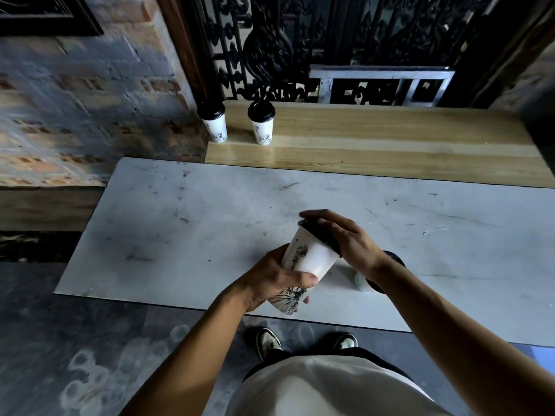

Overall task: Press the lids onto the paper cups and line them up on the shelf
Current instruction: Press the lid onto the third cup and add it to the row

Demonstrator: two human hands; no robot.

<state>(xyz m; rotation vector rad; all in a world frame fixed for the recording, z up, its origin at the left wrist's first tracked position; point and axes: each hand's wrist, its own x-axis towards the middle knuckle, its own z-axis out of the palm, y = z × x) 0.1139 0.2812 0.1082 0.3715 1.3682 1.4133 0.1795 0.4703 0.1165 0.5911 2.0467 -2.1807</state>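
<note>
My left hand (271, 280) grips the lower half of a white paper cup (309, 255) with a dark drawing on its side, held tilted above the white table. My right hand (345, 238) lies flat over the black lid (322, 238) on the cup's mouth. Two more white cups with black lids stand upright on the wooden shelf: one (213, 121) at its far left end, the other (262, 123) a short way to its right. Under my right wrist a dark round object (390, 267), possibly more lids, is mostly hidden.
The pale marble-like table (180, 220) lies in front of me, its near edge by my shoes. The wooden shelf (390, 139) runs along behind it. Black ornate ironwork (300, 46) rises behind the shelf, and a brick wall (90, 100) stands at left.
</note>
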